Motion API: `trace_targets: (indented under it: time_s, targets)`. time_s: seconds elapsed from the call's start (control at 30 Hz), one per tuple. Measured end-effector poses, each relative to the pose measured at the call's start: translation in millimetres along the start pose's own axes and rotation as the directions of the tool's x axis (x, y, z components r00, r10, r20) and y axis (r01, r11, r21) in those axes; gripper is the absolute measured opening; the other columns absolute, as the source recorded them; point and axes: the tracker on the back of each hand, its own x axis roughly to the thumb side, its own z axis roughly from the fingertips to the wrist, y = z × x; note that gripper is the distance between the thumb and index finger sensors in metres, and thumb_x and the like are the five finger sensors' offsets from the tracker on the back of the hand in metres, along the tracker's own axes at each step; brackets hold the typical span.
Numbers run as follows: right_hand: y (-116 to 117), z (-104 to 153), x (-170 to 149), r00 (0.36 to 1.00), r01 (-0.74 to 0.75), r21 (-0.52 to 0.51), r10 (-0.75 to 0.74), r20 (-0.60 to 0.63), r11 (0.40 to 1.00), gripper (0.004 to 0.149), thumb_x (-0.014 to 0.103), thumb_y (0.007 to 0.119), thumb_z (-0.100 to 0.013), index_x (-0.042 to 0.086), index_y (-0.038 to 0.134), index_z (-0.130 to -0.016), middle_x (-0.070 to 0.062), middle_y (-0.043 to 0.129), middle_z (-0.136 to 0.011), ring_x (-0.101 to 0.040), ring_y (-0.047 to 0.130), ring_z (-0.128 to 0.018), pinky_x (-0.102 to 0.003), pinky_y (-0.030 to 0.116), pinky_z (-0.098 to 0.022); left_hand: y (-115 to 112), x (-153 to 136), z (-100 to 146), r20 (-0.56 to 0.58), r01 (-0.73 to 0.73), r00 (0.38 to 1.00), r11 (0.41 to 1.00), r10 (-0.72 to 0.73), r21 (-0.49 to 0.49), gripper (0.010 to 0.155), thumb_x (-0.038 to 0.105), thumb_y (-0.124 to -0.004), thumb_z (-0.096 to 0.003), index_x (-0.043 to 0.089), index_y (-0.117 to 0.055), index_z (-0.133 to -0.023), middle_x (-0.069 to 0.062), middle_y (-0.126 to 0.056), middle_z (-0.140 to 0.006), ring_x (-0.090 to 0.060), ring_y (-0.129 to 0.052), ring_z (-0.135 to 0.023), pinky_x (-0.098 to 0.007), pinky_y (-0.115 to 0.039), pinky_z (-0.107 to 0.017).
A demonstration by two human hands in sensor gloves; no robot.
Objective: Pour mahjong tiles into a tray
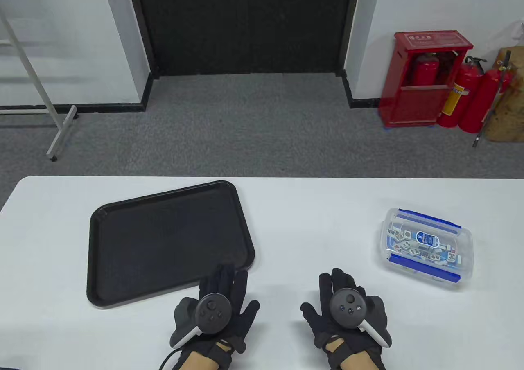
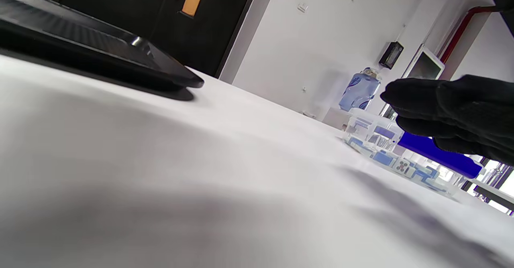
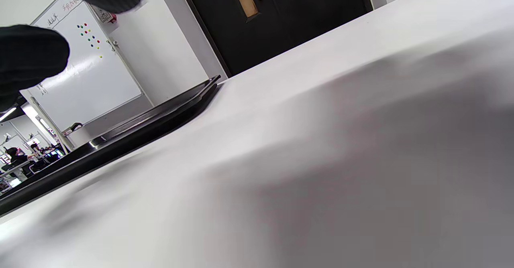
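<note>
One table (image 1: 286, 222), white, bearing all items. One tray (image 1: 172, 243), black, shallow-rimmed, lying flat on the table's left half, set slightly askew. One box (image 1: 428, 245), clear plastic with blue clips, lid on, at the right side of the table, well apart from the tray; tiles (image 1: 409, 245) lie jumbled inside it. Left hand (image 1: 215, 310), gloved, fingers spread flat and holding nothing, near the front edge; its fingertips reach the tray's near right corner. Right hand (image 1: 346, 308), gloved, fingers likewise spread and holding nothing, near the box, not touching it.
</note>
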Motion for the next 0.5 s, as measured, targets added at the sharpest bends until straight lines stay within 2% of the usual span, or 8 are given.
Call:
trace_targets:
  time_s: [0.23, 0.5]
  targets:
    - [3, -2, 1, 1.000, -0.013, -0.003, 0.013, 0.013, 1.000, 0.084, 0.061, 0.063, -0.046, 0.012, 0.029, -0.105, -0.022, 0.016, -0.109, -0.052, 0.022, -0.100, -0.072, 0.019, -0.064, -4, -2, -2, -0.012, -0.001, 1.000, 1.000, 0.001, -0.028, 0.077, 0.064, -0.058, -0.0537, 0.021, -0.036, -0.114, -0.011, -0.021, -0.118, -0.038, -0.010, -0.107, -0.060, -0.016, -0.067]
    - [-8, -6, -17, 0.998, 0.045, -0.071, -0.048, -0.038, 0.996, 0.083, 0.059, 0.064, -0.045, 0.010, 0.033, -0.104, -0.024, 0.020, -0.108, -0.054, 0.026, -0.099, -0.073, 0.021, -0.064, -3, -2, -3, -0.006, -0.035, 0.999, 0.999, 0.035, -0.030, 0.077, 0.063, -0.058, -0.0537, 0.020, -0.037, -0.114, -0.012, -0.022, -0.117, -0.039, -0.010, -0.107, -0.059, -0.015, -0.067]
